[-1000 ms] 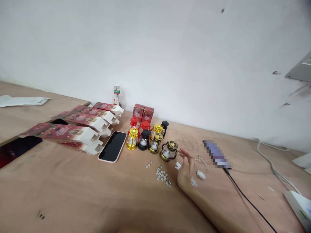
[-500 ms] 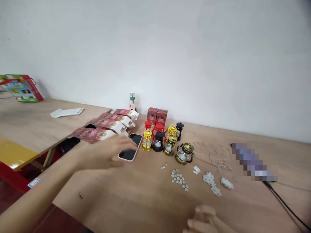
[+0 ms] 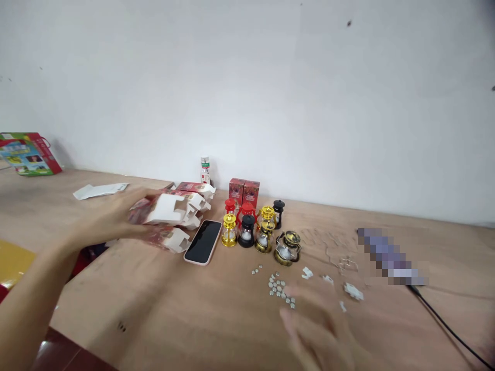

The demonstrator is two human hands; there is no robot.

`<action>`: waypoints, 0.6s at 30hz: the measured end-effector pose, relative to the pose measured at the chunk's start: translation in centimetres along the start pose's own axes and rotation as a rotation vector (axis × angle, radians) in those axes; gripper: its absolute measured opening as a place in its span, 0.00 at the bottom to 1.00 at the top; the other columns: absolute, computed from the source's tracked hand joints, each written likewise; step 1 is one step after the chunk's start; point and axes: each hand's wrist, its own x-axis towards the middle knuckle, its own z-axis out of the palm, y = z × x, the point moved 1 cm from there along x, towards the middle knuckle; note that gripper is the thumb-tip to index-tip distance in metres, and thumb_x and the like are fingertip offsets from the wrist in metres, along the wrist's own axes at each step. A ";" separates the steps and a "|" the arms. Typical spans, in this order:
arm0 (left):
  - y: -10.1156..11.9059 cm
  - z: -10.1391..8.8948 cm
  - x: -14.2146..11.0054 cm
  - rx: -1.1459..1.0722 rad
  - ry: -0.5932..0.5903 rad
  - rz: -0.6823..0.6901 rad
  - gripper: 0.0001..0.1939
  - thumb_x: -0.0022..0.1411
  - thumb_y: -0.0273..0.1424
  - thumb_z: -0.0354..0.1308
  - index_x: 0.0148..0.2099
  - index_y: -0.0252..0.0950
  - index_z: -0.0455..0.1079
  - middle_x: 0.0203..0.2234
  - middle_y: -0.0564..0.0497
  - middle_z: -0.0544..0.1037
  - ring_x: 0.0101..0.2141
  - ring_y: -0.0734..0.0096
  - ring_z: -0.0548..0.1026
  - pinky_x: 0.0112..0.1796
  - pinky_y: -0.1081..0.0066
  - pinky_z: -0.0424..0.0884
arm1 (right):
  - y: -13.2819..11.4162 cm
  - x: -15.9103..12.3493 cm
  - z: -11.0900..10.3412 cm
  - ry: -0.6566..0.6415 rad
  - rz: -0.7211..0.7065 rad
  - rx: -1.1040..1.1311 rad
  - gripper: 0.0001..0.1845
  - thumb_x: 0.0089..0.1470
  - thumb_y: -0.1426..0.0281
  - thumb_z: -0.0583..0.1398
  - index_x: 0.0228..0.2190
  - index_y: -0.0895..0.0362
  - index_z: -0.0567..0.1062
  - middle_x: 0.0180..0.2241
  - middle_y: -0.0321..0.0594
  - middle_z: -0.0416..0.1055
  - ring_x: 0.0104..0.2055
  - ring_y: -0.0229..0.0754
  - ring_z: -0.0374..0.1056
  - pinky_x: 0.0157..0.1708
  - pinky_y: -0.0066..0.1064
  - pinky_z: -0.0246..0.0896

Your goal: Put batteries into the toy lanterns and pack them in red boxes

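Note:
On the left, my left hand (image 3: 122,219) is closed around a red printed carton (image 3: 144,210), whose white open end faces right; the carton is blurred by motion. More flat-lying red cartons (image 3: 166,236) are beside and behind it. My right hand (image 3: 315,322) is low on the right, smeared, with its thumb and forefinger apart and nothing visible between them. Close to its fingertips is a cluster of small silver button cells (image 3: 279,289). White plastic pieces (image 3: 353,291) lie beyond it, some partly hidden by the hand.
Small lanterns (image 3: 246,234) in red, gold, black and bronze stand mid-table, before two upright red boxes (image 3: 251,194). A phone (image 3: 203,242) lies left of them. Bent wires (image 3: 345,264) and a pixelated device (image 3: 390,257) with a black cable are right. A bottle (image 3: 205,170) stands near the wall.
My left hand has moved left from over the phone to the cartons and taken hold of one. My right hand has moved up towards the button cells. The view has shifted slightly.

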 end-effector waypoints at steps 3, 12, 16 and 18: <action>5.0 -0.9 3.2 -0.083 0.134 0.200 0.29 0.47 0.43 0.67 0.48 0.35 0.66 0.36 0.49 0.74 0.32 0.65 0.72 0.28 0.71 0.67 | -1.9 8.5 -0.7 -0.074 -0.090 -0.079 0.19 0.52 0.75 0.57 0.45 0.46 0.73 0.46 0.43 0.70 0.46 0.46 0.68 0.42 0.41 0.66; 12.2 6.7 12.2 -0.386 0.411 0.455 0.27 0.48 0.29 0.65 0.47 0.38 0.55 0.40 0.48 0.67 0.38 0.65 0.71 0.33 0.68 0.71 | 2.1 16.2 -0.7 -0.029 0.335 -0.167 0.11 0.54 0.67 0.57 0.26 0.55 0.79 0.41 0.43 0.75 0.36 0.42 0.72 0.37 0.39 0.67; 12.2 8.6 12.9 -0.408 0.378 0.444 0.31 0.48 0.27 0.66 0.51 0.38 0.54 0.42 0.46 0.68 0.38 0.63 0.72 0.34 0.66 0.72 | 3.7 16.4 -1.9 -0.077 0.437 -0.084 0.08 0.51 0.69 0.58 0.28 0.55 0.79 0.30 0.37 0.78 0.27 0.37 0.70 0.29 0.32 0.66; 12.4 9.0 12.7 -0.401 0.358 0.448 0.34 0.48 0.30 0.68 0.52 0.39 0.53 0.42 0.45 0.68 0.38 0.62 0.72 0.35 0.65 0.72 | 4.0 16.4 -2.3 -0.123 0.475 -0.062 0.09 0.50 0.70 0.58 0.33 0.55 0.78 0.34 0.37 0.78 0.23 0.34 0.68 0.25 0.30 0.64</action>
